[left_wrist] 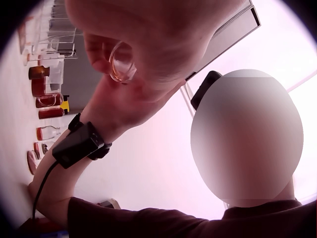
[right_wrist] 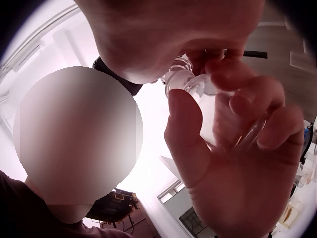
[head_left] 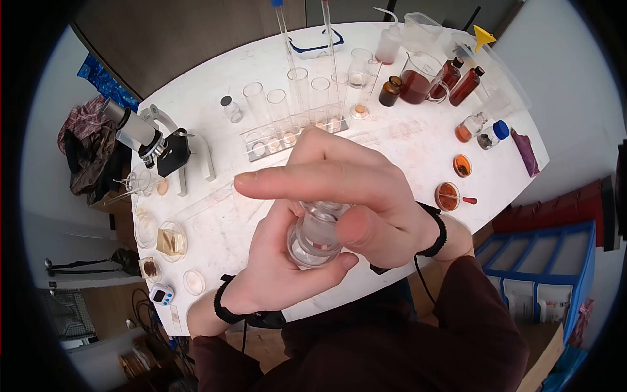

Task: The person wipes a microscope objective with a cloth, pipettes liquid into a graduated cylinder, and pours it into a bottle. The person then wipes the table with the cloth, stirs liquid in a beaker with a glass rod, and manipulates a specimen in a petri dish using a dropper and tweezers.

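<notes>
A clear glass vessel (head_left: pixel 305 249) is held over the front of the table, between the two hands. The left hand (head_left: pixel 277 264) curls round its lower part, thumb across the near side. Above it, the right hand (head_left: pixel 375 189) grips the vessel's upper part with the thumb and bent fingers, its index finger pointing left. The left wrist view shows the glass rim (left_wrist: pixel 123 62) between both hands. In the right wrist view, the left hand's (right_wrist: pixel 223 168) curled fingers surround the glass (right_wrist: pixel 179 82). Whether the top piece is separate, I cannot tell.
Behind the hands stands a rack (head_left: pixel 257 151) of large glass tubes. A microscope (head_left: pixel 173 153) and several dishes (head_left: pixel 171 242) are at the left. Bottles (head_left: pixel 466 86), a beaker of red liquid (head_left: pixel 415 85) and small dishes (head_left: pixel 447 196) stand at the right.
</notes>
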### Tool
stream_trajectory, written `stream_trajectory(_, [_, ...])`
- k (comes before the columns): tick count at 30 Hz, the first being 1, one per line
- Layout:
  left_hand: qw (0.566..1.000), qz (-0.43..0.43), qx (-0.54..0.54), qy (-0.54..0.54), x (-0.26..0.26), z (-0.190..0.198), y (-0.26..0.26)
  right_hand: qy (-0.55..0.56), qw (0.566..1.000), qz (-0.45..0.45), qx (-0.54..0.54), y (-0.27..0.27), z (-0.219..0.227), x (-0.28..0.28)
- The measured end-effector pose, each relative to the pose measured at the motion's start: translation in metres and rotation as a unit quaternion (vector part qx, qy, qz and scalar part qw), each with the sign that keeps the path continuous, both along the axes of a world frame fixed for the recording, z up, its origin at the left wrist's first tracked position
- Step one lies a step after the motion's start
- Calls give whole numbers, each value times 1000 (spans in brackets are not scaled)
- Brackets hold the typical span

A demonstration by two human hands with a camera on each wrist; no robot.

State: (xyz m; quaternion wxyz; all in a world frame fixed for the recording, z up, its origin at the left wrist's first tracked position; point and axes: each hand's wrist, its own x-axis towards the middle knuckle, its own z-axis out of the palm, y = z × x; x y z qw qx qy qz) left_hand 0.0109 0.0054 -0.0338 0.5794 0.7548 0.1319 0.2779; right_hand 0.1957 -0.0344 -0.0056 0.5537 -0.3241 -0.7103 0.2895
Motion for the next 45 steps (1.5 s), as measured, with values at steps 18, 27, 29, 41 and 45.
stream_trajectory(18, [860,-173,-473,-85,-10,-14,12,60,995,46,-57,16,-15,7])
stream_trajectory(27, [895,-106,-430,-53,-13,0,10,31,999,-29,-4,18,-17,-3])
stream_trajectory(29, [893,-63,-444,-43,-8,9,3,30,999,-25,15,22,-23,-4])
stream_trajectory(41, [912,-63,-405,-31,-15,9,7,-54,998,-5,31,20,-19,1])
stream_trajectory(45, [929,-65,-363,-23,-14,12,9,-59,998,-3,33,19,-18,2])
